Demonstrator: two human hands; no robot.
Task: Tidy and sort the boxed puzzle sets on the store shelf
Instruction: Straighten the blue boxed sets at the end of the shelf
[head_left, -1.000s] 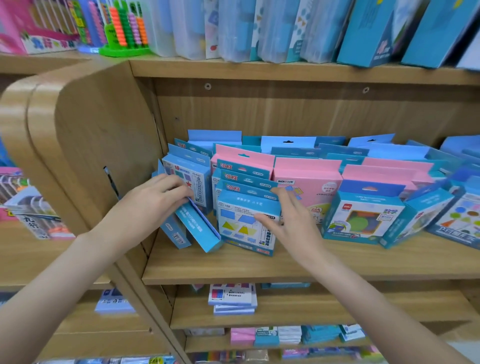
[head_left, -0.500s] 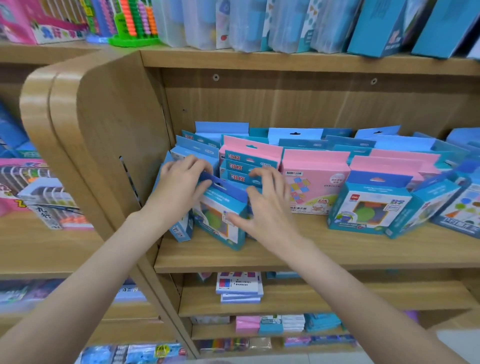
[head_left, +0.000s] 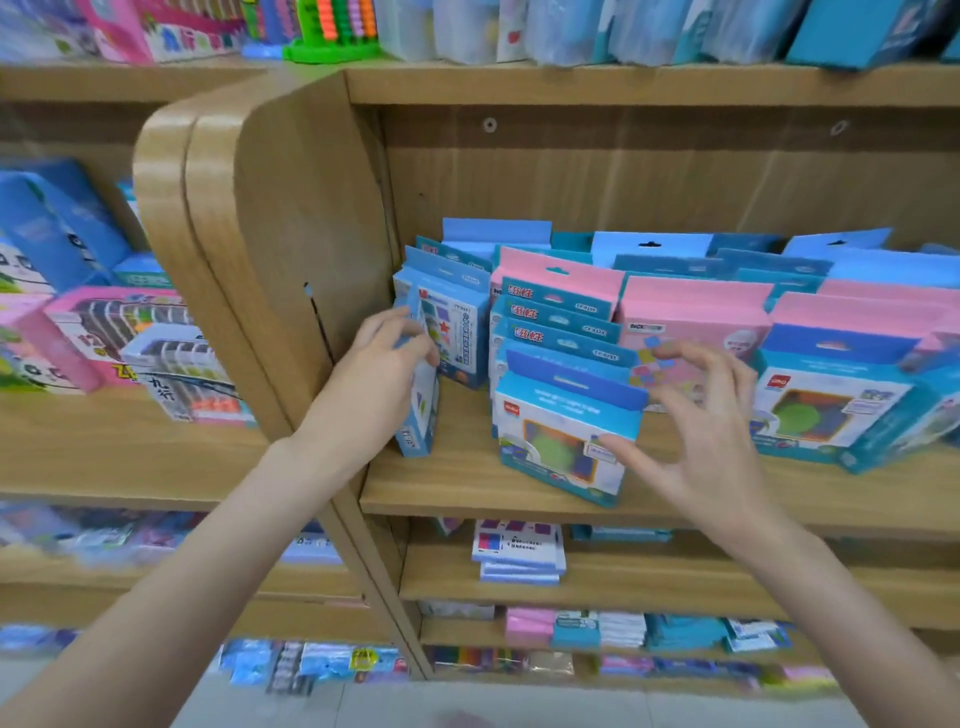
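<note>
On the middle wooden shelf (head_left: 467, 488), two hands are working among boxed puzzle sets.

At the shelf's left end, the left hand (head_left: 382, 371) is gripping a narrow blue box (head_left: 422, 410) standing on edge against the side panel (head_left: 291, 249). The right hand (head_left: 696, 431) is hovering with fingers spread, thumb touching the front teal box (head_left: 561, 436), which is leaning back against a row of pink and blue boxes (head_left: 561, 312).

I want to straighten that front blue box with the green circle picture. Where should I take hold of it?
Pinch the blue box by its top edge, from above with the right hand: it leans back, that edge stands free, and neighbours crowd behind.
</note>
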